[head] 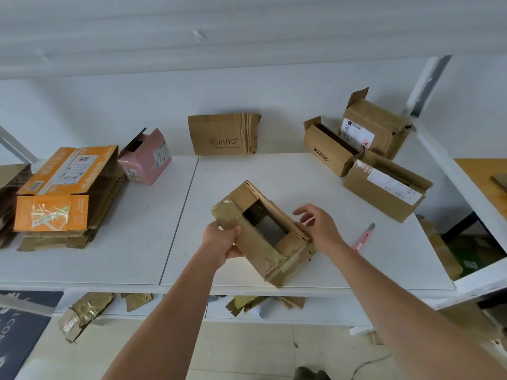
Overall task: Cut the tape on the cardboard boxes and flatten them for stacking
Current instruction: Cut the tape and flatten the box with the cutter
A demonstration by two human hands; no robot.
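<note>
A small brown cardboard box (258,242) wrapped in shiny tape sits tilted near the front of the white table (131,242), its open top showing a dark inside. My left hand (222,242) grips the box's near-left corner, thumb on top. My right hand (318,226) rests against the box's right side with its fingers spread and relaxed. A pink utility knife (363,237) lies on the table just right of my right wrist, held by neither hand.
A stack of flattened boxes topped by an orange one (63,187) lies at the left, beside a pink box (146,160). A flat HUYO carton (223,134) leans on the wall. Three unflattened brown boxes (365,160) stand at the back right. Cardboard scraps (85,311) lie below the table.
</note>
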